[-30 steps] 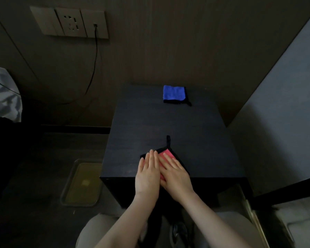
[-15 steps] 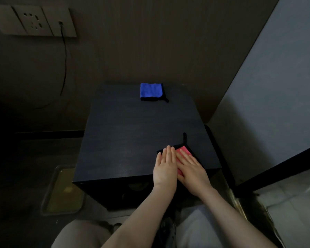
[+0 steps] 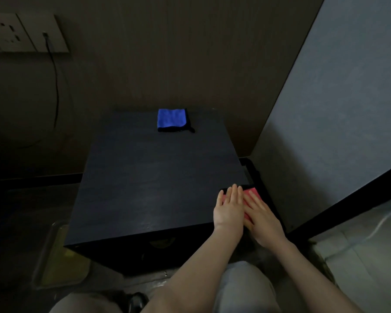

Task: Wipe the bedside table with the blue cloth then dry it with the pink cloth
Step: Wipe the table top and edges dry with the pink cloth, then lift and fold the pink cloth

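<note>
Side by side, a person's left hand (image 3: 229, 211) and right hand (image 3: 261, 216) lie flat, fingers extended, pressing a folded pink cloth (image 3: 253, 192) with dark trim onto the near right corner of a dark wooden bedside table (image 3: 154, 177). Well apart, a folded blue cloth (image 3: 171, 119) with black edging rests at the table's far edge.

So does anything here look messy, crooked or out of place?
Nothing is spilled or damaged. The one slight oddity: the pink cloth lies at the near right corner of the bedside table, under both flat hands, the left hand and the right hand. The blue cloth lies folded at the back.
</note>
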